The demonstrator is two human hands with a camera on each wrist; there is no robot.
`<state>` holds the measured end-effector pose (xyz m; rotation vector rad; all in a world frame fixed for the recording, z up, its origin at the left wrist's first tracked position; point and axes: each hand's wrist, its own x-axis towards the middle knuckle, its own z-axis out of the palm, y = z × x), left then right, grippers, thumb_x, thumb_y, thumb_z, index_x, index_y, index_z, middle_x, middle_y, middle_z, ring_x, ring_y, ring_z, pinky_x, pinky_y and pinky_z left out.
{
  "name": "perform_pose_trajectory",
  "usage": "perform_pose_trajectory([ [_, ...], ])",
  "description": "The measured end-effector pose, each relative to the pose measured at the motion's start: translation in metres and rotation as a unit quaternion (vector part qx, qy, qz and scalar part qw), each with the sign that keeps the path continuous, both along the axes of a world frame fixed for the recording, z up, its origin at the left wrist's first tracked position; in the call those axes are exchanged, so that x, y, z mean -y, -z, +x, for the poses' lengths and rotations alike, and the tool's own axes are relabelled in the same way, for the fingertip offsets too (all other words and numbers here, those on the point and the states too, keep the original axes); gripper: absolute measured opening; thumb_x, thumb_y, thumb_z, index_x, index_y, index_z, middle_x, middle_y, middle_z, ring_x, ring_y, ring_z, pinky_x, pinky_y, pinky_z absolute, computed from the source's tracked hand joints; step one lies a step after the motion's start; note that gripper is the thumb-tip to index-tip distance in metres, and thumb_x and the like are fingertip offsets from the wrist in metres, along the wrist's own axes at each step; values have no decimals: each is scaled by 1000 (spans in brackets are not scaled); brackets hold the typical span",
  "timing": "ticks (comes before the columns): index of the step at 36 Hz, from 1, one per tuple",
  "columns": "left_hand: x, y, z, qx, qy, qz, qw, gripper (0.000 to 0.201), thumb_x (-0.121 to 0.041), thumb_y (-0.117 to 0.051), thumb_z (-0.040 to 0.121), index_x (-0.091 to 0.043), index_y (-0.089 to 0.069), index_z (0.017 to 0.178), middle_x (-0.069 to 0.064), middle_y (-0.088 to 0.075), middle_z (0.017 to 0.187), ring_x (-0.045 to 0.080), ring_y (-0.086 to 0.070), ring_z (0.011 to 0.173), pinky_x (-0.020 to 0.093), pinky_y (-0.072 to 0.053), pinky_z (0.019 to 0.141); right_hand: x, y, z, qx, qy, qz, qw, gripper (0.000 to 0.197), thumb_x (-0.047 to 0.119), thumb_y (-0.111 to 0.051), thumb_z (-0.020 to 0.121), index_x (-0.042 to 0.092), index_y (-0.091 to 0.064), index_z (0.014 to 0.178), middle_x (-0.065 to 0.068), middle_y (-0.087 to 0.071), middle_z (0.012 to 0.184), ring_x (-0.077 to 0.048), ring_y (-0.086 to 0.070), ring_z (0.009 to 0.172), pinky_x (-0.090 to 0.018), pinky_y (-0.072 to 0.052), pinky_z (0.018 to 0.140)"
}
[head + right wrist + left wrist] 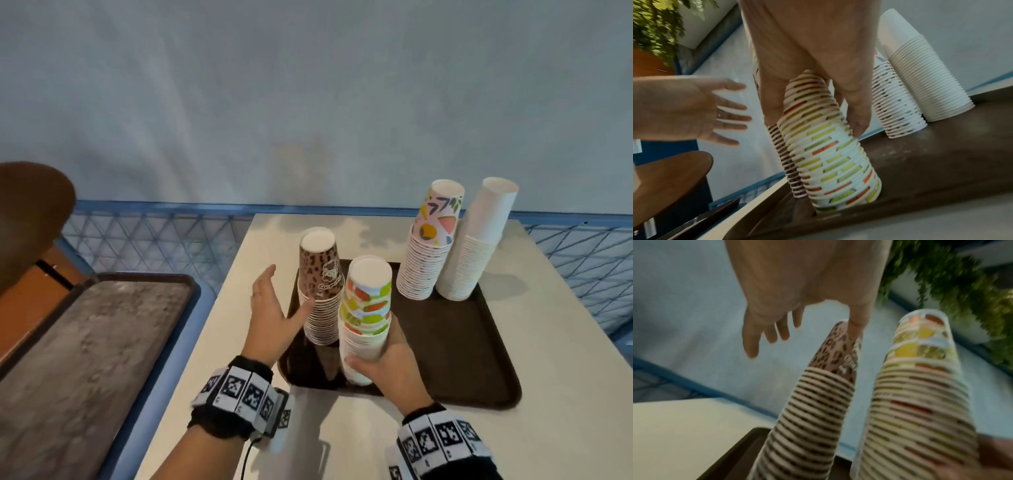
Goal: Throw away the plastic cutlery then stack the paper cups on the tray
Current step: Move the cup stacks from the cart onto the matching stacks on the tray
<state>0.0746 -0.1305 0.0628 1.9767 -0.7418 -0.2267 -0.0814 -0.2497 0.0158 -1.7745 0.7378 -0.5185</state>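
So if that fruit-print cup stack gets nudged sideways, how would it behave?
The fruit-print stack is tall on a narrow base, so it probably tips easily. Nested paper cups are likely light and may slide apart. The right hand grips only its lower part, so the top could sway.

- Setting: cafeteria / fast-food dining area, self-service.
- Evidence: brown serving tray [479, 359] on pale table [565, 428]; tall stacks of disposable paper cups [478, 246] on tray.
- 2nd worn tray [85, 342] left of table; blue lattice railing [154, 236] behind table; hanging greenery [962, 280] beyond it.
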Motion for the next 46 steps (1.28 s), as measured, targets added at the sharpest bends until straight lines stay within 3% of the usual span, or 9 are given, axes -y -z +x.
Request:
perform_pose_trajectory([
  [3,7,12,9,-41,69,77,994,87,-28,-70,79,-11,-17,145,9,-23,152,20,-25,139,28,-25,111,-5,3,3,-7,24,11,1000,84,7,-83,58,21,-39,129,0,-57,120,-13,-55,108,-27,-45,94],
  [6,15,15,13,-84,84,63,991,79,-17,-73,77,-9,-26,140,6,-38,143,9,-38,120,18,-30,95,-7,7,6,-6,40,15,999,80,8,-83,59,25,-41,124,1,-62,116,-11,-59,105,-23,-47,90],
  [9,25,24,17,-136,90,16,987,87,-16,-82,66,-17,-31,137,0,-50,134,10,-49,117,26,-40,97,-8,8,9,6,40,17,999,76,6,-83,59,36,-40,114,12,-62,105,12,-59,93,-2,-45,77],
  [12,35,36,15,-130,77,17,988,88,-34,-86,54,-27,-40,128,-7,-60,122,14,-57,113,36,-46,96,-6,8,11,17,37,11,999,74,4,-82,59,41,-40,108,19,-60,102,21,-55,90,4,-42,72],
  [19,55,43,29,-107,24,16,994,83,-27,-88,54,-24,-43,124,-1,-65,116,19,-62,107,38,-50,90,3,6,19,25,33,1,999,75,1,-82,58,42,-41,106,17,-61,103,21,-55,91,4,-41,74],
  [23,70,41,49,-88,12,33,995,77,-19,-85,58,-17,-43,122,5,-64,118,24,-60,109,28,-44,83,7,10,20,16,33,-5,999,77,7,-84,56,44,-41,109,14,-60,109,19,-54,96,4,-40,75],
  [33,113,42,85,-88,-12,6,996,73,-15,-84,59,-13,-44,120,8,-62,119,27,-59,109,32,-46,89,11,11,17,27,11,10,1000,77,5,-84,56,43,-41,106,44,-55,104,20,-54,96,6,-39,75],
  [43,123,51,92,-65,-16,7,998,71,-22,-85,59,-14,-45,118,7,-65,115,28,-61,105,35,-48,85,66,4,54,9,-2,-30,1000,79,9,-84,58,36,-40,117,13,-62,107,18,-57,92,2,-41,79],
  [46,123,51,93,-70,-12,3,997,69,-16,-83,60,-11,-45,118,10,-64,116,29,-60,106,34,-47,86,88,2,75,-14,13,-49,999,82,16,-84,59,25,-39,127,6,-61,111,-1,-58,99,-18,-44,89],
])
